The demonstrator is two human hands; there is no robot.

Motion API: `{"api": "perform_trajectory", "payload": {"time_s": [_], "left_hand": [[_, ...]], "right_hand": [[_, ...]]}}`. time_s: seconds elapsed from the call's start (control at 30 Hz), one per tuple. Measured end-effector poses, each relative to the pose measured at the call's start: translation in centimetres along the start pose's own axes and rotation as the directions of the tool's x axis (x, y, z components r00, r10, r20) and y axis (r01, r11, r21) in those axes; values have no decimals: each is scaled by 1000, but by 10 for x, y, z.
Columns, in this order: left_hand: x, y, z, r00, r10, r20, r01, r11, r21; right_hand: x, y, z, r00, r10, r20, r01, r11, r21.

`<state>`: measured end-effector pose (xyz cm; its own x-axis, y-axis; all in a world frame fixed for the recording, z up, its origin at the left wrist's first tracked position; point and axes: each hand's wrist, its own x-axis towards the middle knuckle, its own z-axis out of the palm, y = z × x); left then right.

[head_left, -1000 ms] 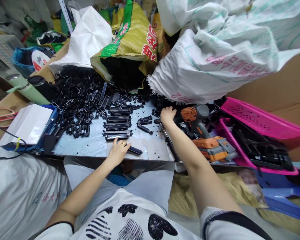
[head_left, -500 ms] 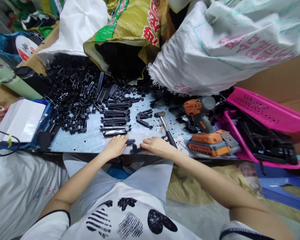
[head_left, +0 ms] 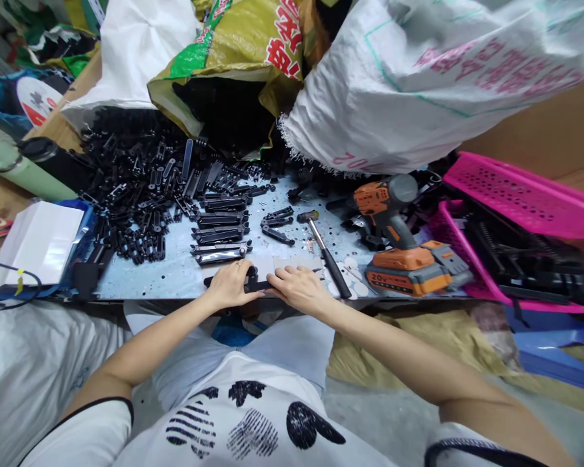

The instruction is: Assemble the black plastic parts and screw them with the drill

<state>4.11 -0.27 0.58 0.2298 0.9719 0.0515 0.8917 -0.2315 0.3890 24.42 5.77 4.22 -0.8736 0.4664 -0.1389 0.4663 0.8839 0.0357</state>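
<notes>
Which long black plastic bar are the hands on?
The black plastic bar nearest the person, between left hand and right hand; the other bars lie stacked behind.

A black strip (head_left: 259, 285) lies at the pale blue worktop's (head_left: 175, 269) near edge; black parts (head_left: 136, 188) heap leftward; the drill (head_left: 399, 253) is orange and grey, the basket (head_left: 516, 201) pink.

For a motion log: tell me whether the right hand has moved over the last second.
Yes. The right hand drew back from beside the drill to the table's near edge, beside the left hand.
</notes>
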Motion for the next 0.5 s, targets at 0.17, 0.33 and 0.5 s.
{"api": "perform_trajectory", "payload": {"time_s": [0.17, 0.33, 0.5], "left_hand": [[-7, -5, 3, 997, 62, -45, -63, 998, -11], [-8, -7, 6, 996, 50, -72, -53, 998, -40], [-7, 3, 4, 1000, -17, 17, 18, 1000, -19]], "right_hand": [[0, -5, -15, 1000, 4, 6, -4, 1000, -20], [5, 1, -16, 998, -53, -41, 52, 998, -24], [11, 24, 2, 982, -161, -100, 162, 987, 7]]}}
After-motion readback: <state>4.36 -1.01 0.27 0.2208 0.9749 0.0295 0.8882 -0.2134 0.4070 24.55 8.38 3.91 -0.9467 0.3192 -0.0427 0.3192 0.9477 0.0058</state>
